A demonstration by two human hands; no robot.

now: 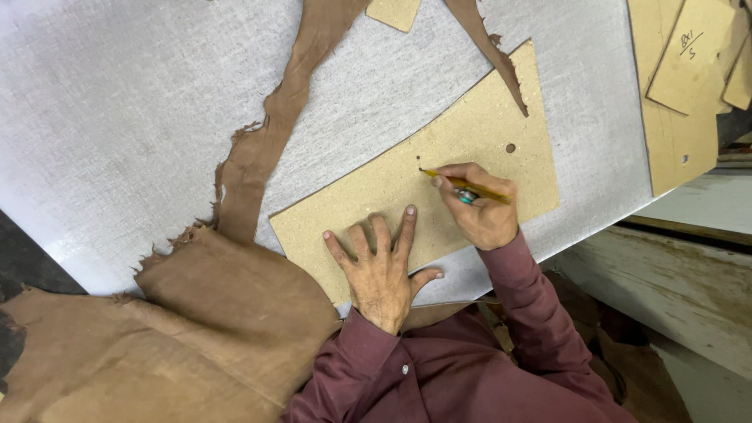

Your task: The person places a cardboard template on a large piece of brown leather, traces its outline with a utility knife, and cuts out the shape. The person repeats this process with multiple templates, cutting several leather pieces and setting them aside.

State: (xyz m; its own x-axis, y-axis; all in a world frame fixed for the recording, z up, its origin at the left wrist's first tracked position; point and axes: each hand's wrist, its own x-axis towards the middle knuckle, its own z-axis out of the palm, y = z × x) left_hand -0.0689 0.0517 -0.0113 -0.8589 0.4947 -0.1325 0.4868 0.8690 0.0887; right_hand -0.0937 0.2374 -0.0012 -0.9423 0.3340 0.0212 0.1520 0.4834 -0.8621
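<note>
Your right hand (482, 207) was closed around a yellow pencil (464, 186), its tip touching the cardboard template (478, 129) near the upper edge. Your left hand (381, 262) lay open, fingers spread, pressing flat on the template's lower part. The template rested on grey fabric (117, 117) covering the bench, with brown leather (219, 313) just beside it at left.
</note>
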